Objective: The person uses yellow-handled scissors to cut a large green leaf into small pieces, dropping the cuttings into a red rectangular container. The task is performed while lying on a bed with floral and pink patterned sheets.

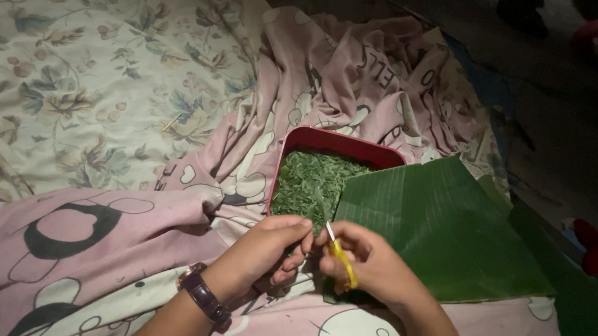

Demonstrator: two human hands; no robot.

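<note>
Left hand (pixel 271 250), watch on the wrist, pinches a thin leaf strip (pixel 321 212) just ahead of its fingertips. Right hand (pixel 370 265) beside it is closed around yellow-handled scissors (pixel 340 256), blades aimed at the strip. Fingers sit close: in this dim light a snip could nick them. Beyond both, the red box (pixel 339 144) of shreds; right, flat banana leaf (pixel 443 228).

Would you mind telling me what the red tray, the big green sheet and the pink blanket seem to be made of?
Red tray: probably plastic, with a smooth moulded rim. Green sheet: likely a banana leaf, finely parallel-ribbed, slightly glossy. Pink blanket: soft printed fabric, rumpled into folds.
</note>
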